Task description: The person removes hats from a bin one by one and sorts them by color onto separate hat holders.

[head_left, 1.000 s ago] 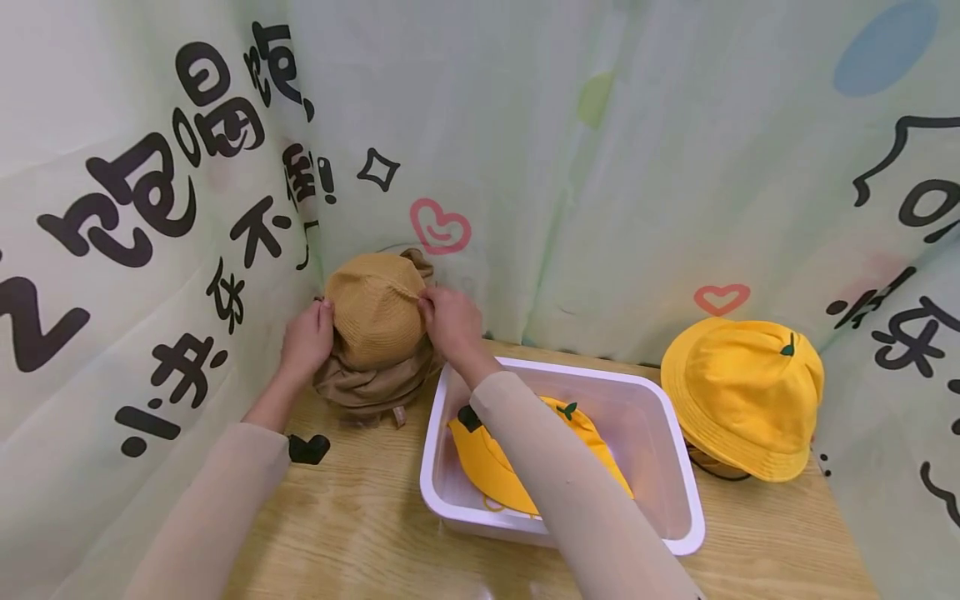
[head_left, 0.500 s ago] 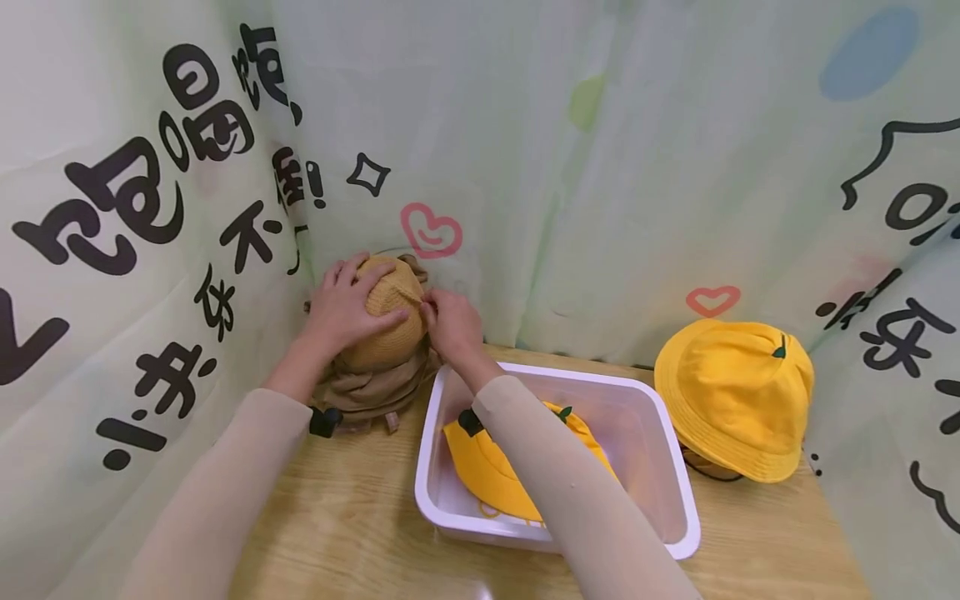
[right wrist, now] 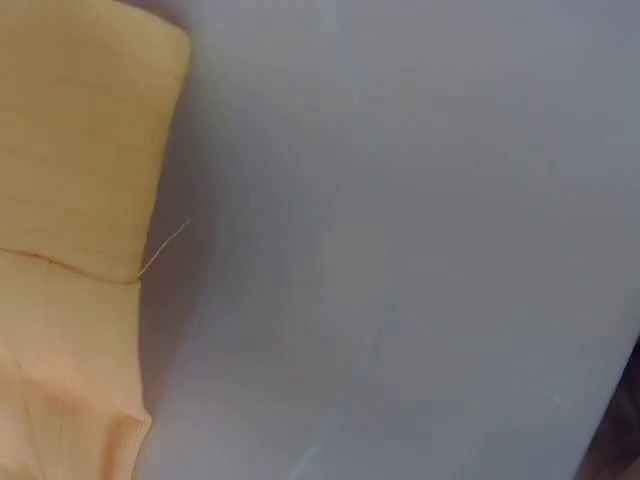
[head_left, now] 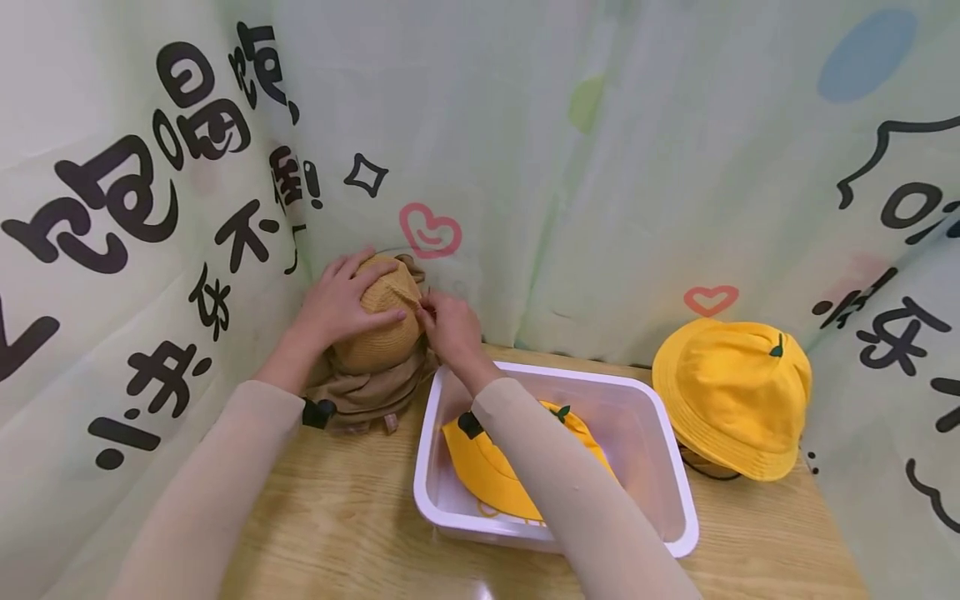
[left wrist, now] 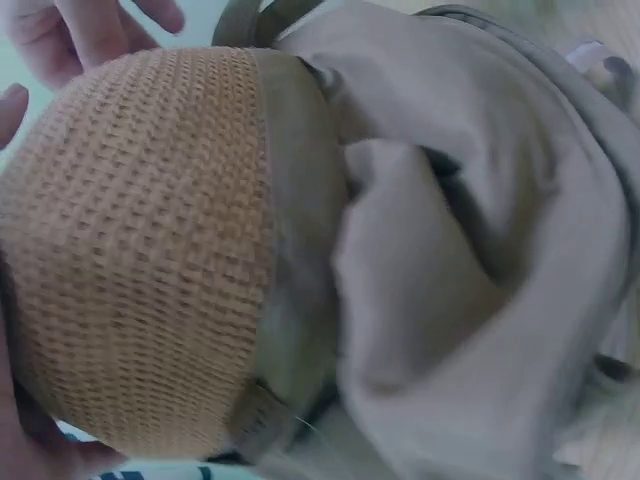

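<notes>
A tan hat [head_left: 378,346] with a woven crown and a brown cloth lower part stands in the back left corner. My left hand [head_left: 336,302] rests on the left of the crown, fingers spread over the top and thumb across the front. With thumb and fingertips, my right hand [head_left: 452,332] pinches the crown's right side. Up close in the left wrist view are the woven crown [left wrist: 150,250] and the brown cloth [left wrist: 520,230]. The right hand is out of the right wrist view, which shows yellow cloth [right wrist: 70,150] inside a pale bin.
A white plastic bin [head_left: 429,467] stands on the wooden table [head_left: 337,533] under my right forearm, with a yellow hat [head_left: 491,475] inside. Farther right, another yellow hat [head_left: 735,400] sits raised on something dark. Printed curtains [head_left: 525,167] enclose the back and sides.
My left hand has gone from the hat's left edge up onto its crown, fingers now spread. The right hand keeps its pinch at the right side. The head view has shifted slightly.
</notes>
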`<state>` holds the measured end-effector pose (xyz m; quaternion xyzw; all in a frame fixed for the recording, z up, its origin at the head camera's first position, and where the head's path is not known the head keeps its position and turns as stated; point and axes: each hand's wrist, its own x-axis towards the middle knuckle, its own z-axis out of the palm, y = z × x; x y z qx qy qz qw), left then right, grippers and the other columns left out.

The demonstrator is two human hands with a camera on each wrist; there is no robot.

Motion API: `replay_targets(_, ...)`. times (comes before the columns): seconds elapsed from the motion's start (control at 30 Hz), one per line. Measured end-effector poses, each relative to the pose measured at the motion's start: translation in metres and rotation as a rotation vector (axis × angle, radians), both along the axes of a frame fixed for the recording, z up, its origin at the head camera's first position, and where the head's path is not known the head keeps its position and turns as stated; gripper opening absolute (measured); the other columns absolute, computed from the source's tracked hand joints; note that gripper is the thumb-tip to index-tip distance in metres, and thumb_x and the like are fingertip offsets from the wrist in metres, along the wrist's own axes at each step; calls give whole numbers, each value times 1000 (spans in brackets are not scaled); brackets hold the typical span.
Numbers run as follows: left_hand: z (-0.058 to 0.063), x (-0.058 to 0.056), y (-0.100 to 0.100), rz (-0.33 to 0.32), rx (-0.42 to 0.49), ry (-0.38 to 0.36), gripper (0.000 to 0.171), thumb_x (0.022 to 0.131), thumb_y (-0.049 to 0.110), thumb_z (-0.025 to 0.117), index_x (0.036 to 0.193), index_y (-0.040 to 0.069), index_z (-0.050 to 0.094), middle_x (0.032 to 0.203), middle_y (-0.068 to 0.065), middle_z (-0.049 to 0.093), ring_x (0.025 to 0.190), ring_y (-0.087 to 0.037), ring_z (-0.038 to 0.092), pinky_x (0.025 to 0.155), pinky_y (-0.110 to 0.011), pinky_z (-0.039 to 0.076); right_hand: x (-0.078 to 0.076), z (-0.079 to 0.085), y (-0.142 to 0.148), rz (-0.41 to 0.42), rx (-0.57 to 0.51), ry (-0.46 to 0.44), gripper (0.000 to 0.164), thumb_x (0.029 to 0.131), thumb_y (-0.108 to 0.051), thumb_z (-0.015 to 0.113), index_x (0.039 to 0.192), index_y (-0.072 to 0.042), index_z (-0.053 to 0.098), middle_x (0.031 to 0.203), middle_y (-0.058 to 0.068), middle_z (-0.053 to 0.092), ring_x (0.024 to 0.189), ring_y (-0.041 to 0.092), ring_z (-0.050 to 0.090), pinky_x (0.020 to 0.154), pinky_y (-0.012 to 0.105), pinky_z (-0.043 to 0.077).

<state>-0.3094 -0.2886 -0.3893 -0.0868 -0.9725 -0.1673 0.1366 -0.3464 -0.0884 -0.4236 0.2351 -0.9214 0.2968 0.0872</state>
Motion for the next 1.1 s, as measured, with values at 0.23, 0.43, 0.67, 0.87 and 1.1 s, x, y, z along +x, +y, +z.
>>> replay_targets(0.23,-8,-5,-1,-17,21,-43,82,78,70,68,148,37,43,158,-9,33,133,-47,38,95,-68,41,-1,-3,1,-24,45,3,22,100,-25,62,113,-15,76,108,4,75,98,25,70,84,41,56)
replay_targets(0.43,-8,-2,-1,-21,28,15,78,79,66,70,147,34,46,156,-11,35,135,-50,35,101,-68,35,2,3,14,12,17,-27,22,100,-22,62,116,-15,75,110,3,75,101,23,69,88,38,55)
replay_targets(0.67,3,18,8,-68,-8,224,72,79,59,72,141,27,54,153,-15,41,140,-49,32,111,-67,23,9,18,54,62,-89,-66,22,99,-20,63,118,-12,71,112,3,73,100,21,70,87,36,55)
replay_targets(0.87,16,41,31,-183,-7,396,69,78,55,72,138,24,58,145,-17,49,134,-45,41,105,-68,32,18,25,94,67,-125,-80,23,99,-22,63,119,-13,70,111,4,72,99,21,70,87,36,56)
replay_targets(1.1,18,75,58,-216,-10,341,70,81,53,72,144,27,53,148,-17,47,136,-46,40,107,-67,33,31,22,133,93,-135,-119,21,98,-21,66,115,-9,71,109,6,73,94,22,70,88,37,56)
